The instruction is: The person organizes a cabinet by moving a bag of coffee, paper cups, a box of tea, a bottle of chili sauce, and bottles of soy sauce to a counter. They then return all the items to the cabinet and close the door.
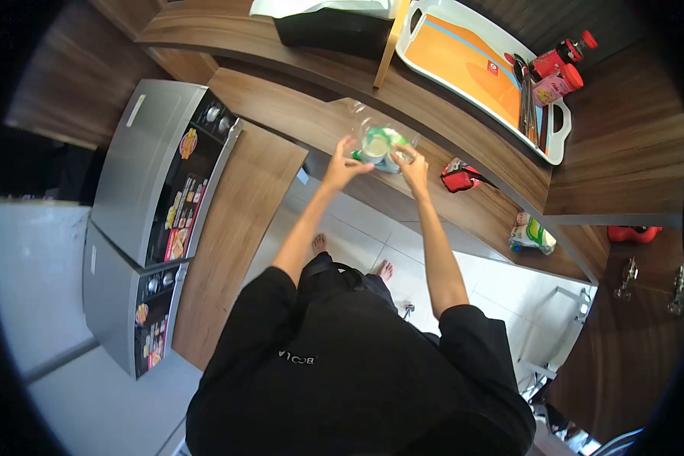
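A clear plastic packet (pixel 380 144) with green and white print lies over the wooden shelf, and something round and pale shows inside it. My left hand (pixel 343 166) is at the packet's left side, thumb and fingers spread apart, with the thumb tip by its lower edge. On the other side, my right hand (pixel 413 169) has its fingers bent onto the packet's right edge, pinching it. The fingertips there are partly hidden. To the right of that hand sits a red and black packet (pixel 460 175) on the same shelf.
A white tray (pixel 558 144) with an orange sheet, red-capped bottles (pixel 558 83) and utensils stands on the upper shelf. A green and white bag (pixel 532 234) lies at the lower shelf's right end. Two silver ovens (pixel 152 163) stand at left beside a wooden counter (pixel 239 228).
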`<state>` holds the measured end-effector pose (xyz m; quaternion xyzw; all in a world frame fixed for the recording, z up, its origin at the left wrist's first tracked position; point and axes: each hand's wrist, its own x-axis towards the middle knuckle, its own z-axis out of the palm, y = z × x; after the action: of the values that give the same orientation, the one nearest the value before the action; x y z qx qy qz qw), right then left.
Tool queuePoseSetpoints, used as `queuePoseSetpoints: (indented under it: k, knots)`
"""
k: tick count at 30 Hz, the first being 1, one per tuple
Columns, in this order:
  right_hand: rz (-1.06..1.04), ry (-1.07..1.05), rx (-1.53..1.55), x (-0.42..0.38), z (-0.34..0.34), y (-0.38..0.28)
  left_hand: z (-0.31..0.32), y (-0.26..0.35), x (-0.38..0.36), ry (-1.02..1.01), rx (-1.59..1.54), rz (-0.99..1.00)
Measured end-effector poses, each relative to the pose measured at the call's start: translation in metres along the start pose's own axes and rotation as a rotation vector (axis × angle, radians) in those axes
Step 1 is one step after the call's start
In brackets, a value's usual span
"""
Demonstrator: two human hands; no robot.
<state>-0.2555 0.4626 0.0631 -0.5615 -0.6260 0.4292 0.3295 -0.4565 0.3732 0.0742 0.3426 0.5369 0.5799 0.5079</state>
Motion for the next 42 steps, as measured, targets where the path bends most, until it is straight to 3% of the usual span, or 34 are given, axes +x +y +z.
queuePoseSetpoints:
  k: [3,5,6,7,8,9,13,16,19,22,23,26,27,30,31,34,35,37,40,42]
  knots:
    - [-0.028,-0.04,0.058,-0.049,0.012,0.014,-0.019,-0.014,0.035,-0.097,0.157,0.184]
    - [0.091,-0.069,0.107,-0.098,0.013,0.035,-0.033,-0.018,0.031,-0.537,0.494,0.16]
    - [0.155,-0.08,0.183,-0.125,0.007,0.042,-0.034,-0.041,0.02,-0.536,0.667,0.216]
    - [0.213,-0.08,0.265,-0.153,0.0,0.048,-0.027,-0.03,-0.004,-0.584,0.633,0.183]
    - [0.253,-0.066,0.331,-0.182,-0.011,0.05,-0.021,-0.041,-0.025,-0.564,0.871,0.232]
    - [0.287,-0.05,0.401,-0.207,-0.023,0.049,-0.001,-0.013,-0.053,-0.63,0.936,0.136]
    - [0.264,0.338,0.251,-0.282,-0.072,0.023,0.054,-0.01,-0.122,-0.852,0.625,0.075]
    - [0.225,0.649,0.254,-0.319,-0.102,0.001,0.11,0.045,-0.155,-1.024,0.541,0.037]
    - [0.183,0.831,0.272,-0.349,-0.132,-0.02,0.15,0.065,-0.171,-1.12,0.459,0.215]
    - [0.037,1.074,0.18,-0.353,-0.16,-0.058,0.196,0.092,-0.175,-1.128,0.322,0.446]
    - [0.007,1.062,0.148,-0.36,-0.165,-0.042,0.215,0.118,-0.181,-1.115,0.261,0.438]
    - [-0.168,1.175,-0.035,-0.348,-0.216,-0.074,0.27,0.146,-0.19,-0.914,0.215,0.938]
    - [-0.112,1.14,-0.113,-0.35,-0.232,-0.062,0.281,0.154,-0.194,-0.933,0.298,0.834]
    - [-0.178,0.983,0.16,-0.346,-0.294,-0.046,0.333,0.178,-0.203,-0.839,0.137,0.786]
    - [-0.239,0.991,0.07,-0.341,-0.318,-0.041,0.347,0.182,-0.205,-0.797,0.066,0.708]
    - [-0.128,0.644,-0.351,-0.324,-0.407,-0.021,0.401,0.207,-0.206,-0.676,-0.049,0.64]
    - [-0.181,0.666,-0.305,-0.308,-0.429,-0.04,0.425,0.227,-0.203,-0.638,-0.023,0.711]
    - [-0.294,0.736,-0.2,-0.273,-0.465,-0.084,0.457,0.254,-0.192,-0.659,0.0,0.613]
    - [-0.492,0.843,0.113,-0.208,-0.499,-0.097,0.491,0.256,-0.184,-0.47,-0.052,0.82]
    - [-0.501,0.874,0.113,-0.171,-0.516,-0.086,0.492,0.233,-0.174,-0.347,0.113,0.974]
